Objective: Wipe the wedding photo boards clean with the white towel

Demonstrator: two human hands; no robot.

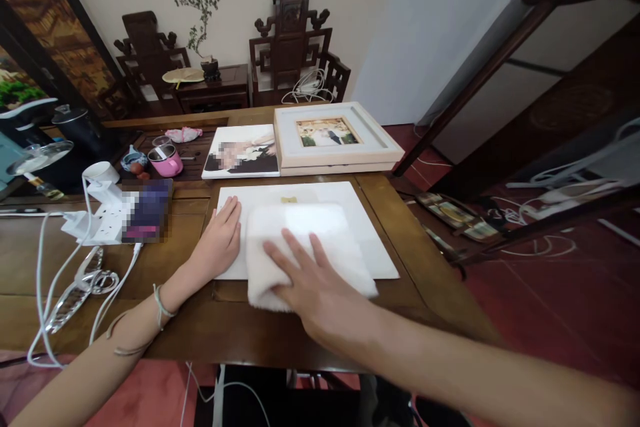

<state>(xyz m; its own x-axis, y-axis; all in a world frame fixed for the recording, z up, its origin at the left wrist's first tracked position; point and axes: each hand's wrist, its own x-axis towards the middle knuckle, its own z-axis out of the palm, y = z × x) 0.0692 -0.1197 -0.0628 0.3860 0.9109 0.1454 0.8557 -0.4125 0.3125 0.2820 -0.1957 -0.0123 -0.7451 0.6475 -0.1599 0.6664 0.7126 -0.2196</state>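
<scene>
A white rectangular board lies flat near the front of the wooden table. A folded, fluffy white towel covers much of it and hangs past its front edge. My right hand presses the towel from above, fingers spread, thumb tucked against its near-left fold. On the board's left edge, my left hand rests flat with its fingers stretched out, apart from the towel. A small yellowish patch shows on the board just behind the towel.
Behind the board lie a photo panel and a pale box frame holding a picture. To the left are a power strip with cables, a phone, a silver hair clip and a pink mug. The table's front edge is close.
</scene>
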